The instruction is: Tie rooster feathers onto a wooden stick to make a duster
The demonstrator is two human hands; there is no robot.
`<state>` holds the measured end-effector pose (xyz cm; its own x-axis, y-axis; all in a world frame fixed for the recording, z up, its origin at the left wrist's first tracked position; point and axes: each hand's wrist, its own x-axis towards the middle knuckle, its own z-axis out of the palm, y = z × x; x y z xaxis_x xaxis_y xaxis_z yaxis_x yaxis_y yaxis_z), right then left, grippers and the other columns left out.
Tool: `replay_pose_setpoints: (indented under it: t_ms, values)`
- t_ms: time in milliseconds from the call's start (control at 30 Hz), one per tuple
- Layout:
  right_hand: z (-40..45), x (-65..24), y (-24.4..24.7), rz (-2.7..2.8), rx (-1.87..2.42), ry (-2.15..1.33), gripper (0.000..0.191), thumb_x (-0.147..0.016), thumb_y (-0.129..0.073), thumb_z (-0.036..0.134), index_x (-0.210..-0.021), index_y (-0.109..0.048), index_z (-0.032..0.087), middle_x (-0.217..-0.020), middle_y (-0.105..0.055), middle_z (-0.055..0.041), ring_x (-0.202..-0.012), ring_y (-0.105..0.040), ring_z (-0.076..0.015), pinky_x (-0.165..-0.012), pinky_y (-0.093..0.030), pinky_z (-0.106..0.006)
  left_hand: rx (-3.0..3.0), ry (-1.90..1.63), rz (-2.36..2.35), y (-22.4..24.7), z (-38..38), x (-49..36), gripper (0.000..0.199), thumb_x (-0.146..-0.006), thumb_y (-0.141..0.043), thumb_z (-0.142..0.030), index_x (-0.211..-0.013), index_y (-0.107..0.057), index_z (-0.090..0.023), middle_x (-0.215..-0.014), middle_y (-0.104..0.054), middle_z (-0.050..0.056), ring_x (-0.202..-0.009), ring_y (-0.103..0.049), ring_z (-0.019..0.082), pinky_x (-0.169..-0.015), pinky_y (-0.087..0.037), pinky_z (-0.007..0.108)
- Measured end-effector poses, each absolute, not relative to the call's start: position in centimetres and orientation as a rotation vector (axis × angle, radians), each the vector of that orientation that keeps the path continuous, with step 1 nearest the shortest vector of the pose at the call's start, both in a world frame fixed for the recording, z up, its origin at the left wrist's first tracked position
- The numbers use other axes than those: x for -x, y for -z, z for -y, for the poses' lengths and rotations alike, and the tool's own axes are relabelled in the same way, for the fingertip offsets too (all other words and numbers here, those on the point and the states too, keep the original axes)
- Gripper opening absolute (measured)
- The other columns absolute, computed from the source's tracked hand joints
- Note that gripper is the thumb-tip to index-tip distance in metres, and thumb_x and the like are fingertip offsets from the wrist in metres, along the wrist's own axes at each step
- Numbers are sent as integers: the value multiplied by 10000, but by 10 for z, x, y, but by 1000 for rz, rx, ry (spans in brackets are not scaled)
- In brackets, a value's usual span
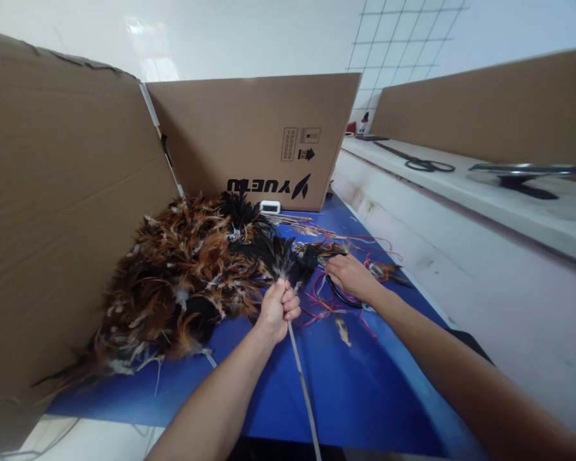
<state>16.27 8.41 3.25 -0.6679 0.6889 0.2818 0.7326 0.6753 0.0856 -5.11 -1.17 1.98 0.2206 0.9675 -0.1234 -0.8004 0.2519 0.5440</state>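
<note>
My left hand (279,308) is closed around a thin pale stick (299,371) that slants down toward the table's front edge. Black feathers (273,251) fan out above that fist, at the stick's upper end. To the right, my right hand (351,275) reaches down with bent fingers at a small heap of dark and brown feathers (324,250). Its fingertips are hidden, so what they pinch does not show. Beneath it lie a black curved object (340,296) and tangled pink and red strings (317,301).
A big pile of brown and black feathers (187,256) covers the left of the blue table (365,378). Cardboard panels (249,134) wall off the back and left. Near them sits a small white digital display (269,207). Scissors (427,164) rest on the right ledge (509,211).
</note>
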Motion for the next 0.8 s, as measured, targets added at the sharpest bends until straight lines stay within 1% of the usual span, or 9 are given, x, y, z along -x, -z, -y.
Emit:
replay_pose_setpoints:
  t_ms: [100, 233, 333, 400, 467, 533, 600, 733, 800]
  values:
    - [-83, -165, -33, 2456, 1223, 154, 192, -835, -445, 178, -817, -633, 143, -902, -672, -95, -859, -591, -184, -800, -427, -320, -406, -1259, -491, -20, 12, 51, 350, -748, -661, -390, -724, -384, -177, -511, -239, -100, -376, -184, 19, -348, -111, 141]
    - [-75, -170, -42, 1900, 1347, -440, 141, -744, -551, 294, -737, -631, 179, -937, -706, -65, -830, -639, -190, -789, -476, -333, -415, -1239, -491, -20, 13, 50, 358, -755, -656, -395, -712, -375, -177, -514, -242, -97, -375, -188, 19, -348, -111, 142]
    - [-66, -173, -51, 1608, 1319, -773, 178, -681, -633, 361, -712, -625, 186, -908, -719, -69, -768, -648, -191, -689, -501, -310, -420, -1235, -482, -19, 13, 50, 355, -758, -655, -386, -710, -373, -176, -516, -242, -96, -377, -188, 19, -348, -114, 143]
    - [-60, -173, -57, 1504, 1297, -889, 190, -657, -669, 366, -709, -608, 194, -848, -722, -63, -706, -647, -180, -603, -497, -279, -423, -1233, -477, -18, 13, 50, 348, -764, -650, -382, -711, -374, -176, -519, -240, -96, -378, -188, 19, -348, -116, 142]
    - [-51, -171, -62, 1437, 1272, -998, 217, -639, -692, 375, -705, -585, 199, -749, -711, -50, -666, -654, -181, -556, -492, -265, -430, -1224, -475, -19, 14, 50, 354, -764, -649, -386, -707, -370, -177, -520, -236, -96, -377, -190, 19, -347, -118, 141]
    - [-41, -165, -66, 1398, 1254, -1110, 261, -614, -713, 394, -688, -562, 194, -657, -680, -34, -643, -665, -190, -559, -504, -271, -443, -1207, -473, -19, 15, 50, 363, -757, -654, -396, -707, -368, -178, -522, -246, -95, -377, -199, 18, -345, -121, 138]
    - [-29, -157, -68, 1389, 1273, -1187, 292, -587, -733, 401, -655, -549, 184, -609, -653, -23, -615, -664, -185, -588, -520, -287, -462, -1184, -483, -20, 16, 49, 365, -746, -661, -408, -725, -377, -179, -534, -299, -87, -379, -226, 17, -342, -128, 133]
    - [-10, -139, -64, 1409, 1279, -1232, 264, -551, -751, 331, -622, -550, 176, -732, -693, -50, -713, -671, -189, -684, -532, -313, -500, -1207, -544, -22, 20, 45, 362, -733, -662, -424, -767, -404, -173, -658, -488, -30, -386, -285, 9, -333, -151, 127]
    - [-4, -133, -58, 1473, 1291, -1223, 181, -587, -704, 265, -623, -551, 176, -739, -700, -50, -709, -668, -181, -666, -520, -297, -505, -1241, -571, -24, 21, 44, 349, -734, -662, -413, -775, -425, -161, -732, -539, -5, -386, -290, 1, -329, -162, 127]
